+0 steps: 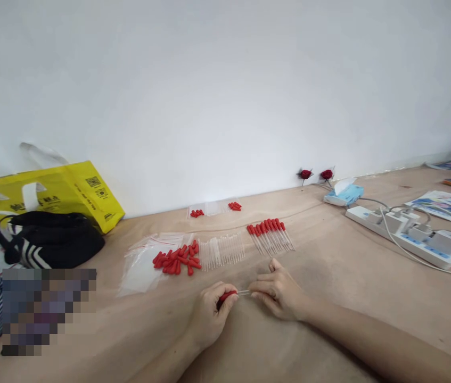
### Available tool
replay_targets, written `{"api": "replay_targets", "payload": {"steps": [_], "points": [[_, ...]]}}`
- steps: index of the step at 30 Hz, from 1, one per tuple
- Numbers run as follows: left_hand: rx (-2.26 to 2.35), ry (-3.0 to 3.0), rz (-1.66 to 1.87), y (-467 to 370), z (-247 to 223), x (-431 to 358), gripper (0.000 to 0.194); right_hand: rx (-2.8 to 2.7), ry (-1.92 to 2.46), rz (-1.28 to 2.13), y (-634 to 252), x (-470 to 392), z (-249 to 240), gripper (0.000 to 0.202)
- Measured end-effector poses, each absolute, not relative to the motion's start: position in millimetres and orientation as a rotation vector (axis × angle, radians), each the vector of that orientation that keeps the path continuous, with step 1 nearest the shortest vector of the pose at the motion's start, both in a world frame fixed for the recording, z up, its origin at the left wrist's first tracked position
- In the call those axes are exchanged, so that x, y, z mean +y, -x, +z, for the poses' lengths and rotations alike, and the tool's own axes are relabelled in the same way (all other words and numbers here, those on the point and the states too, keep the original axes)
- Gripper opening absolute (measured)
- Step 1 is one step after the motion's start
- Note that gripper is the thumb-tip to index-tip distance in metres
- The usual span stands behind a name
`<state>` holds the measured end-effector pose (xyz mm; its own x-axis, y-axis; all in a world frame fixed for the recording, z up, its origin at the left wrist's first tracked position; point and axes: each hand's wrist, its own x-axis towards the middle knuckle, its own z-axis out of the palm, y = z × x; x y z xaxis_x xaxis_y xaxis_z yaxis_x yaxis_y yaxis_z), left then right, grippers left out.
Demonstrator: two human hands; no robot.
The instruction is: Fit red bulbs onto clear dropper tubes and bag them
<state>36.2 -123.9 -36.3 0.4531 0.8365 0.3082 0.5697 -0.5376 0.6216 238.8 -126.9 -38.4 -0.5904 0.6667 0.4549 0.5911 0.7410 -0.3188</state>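
Between thumb and fingers, my left hand [214, 308] grips a red rubber bulb [227, 296]. My right hand [277, 291] pinches a clear glass tube [243, 292], whose left end meets the bulb's mouth; how deep it sits I cannot tell. Beyond my left hand lies a pile of loose red bulbs [177, 259], partly on a clear plastic bag [141, 266]. A row of bare glass tubes [222, 251] is laid out beside the pile. To its right, several droppers [271, 236] with red bulbs on glass tubes lie side by side.
Small bags with red bulbs [235, 206] lie by the wall. A yellow bag [49, 191] and a black pouch [61, 239] stand left. On the right are a power strip [404, 234] with plugs and cables, a tissue pack [344, 196] and two red flowers [326, 174].
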Motion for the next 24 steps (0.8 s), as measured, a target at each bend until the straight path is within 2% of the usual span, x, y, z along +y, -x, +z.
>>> {"api": "replay_targets", "payload": {"steps": [18,24], "points": [[1.121,-2.411,0.76,-35,-35,-122,0.021,-2.351,0.988,0.368,-225,-125,-45,0.024],[1.08,-2.415,0.743,-28,-30,-115,0.018,-2.451,1.029,0.221,-225,-125,-33,0.017]]}}
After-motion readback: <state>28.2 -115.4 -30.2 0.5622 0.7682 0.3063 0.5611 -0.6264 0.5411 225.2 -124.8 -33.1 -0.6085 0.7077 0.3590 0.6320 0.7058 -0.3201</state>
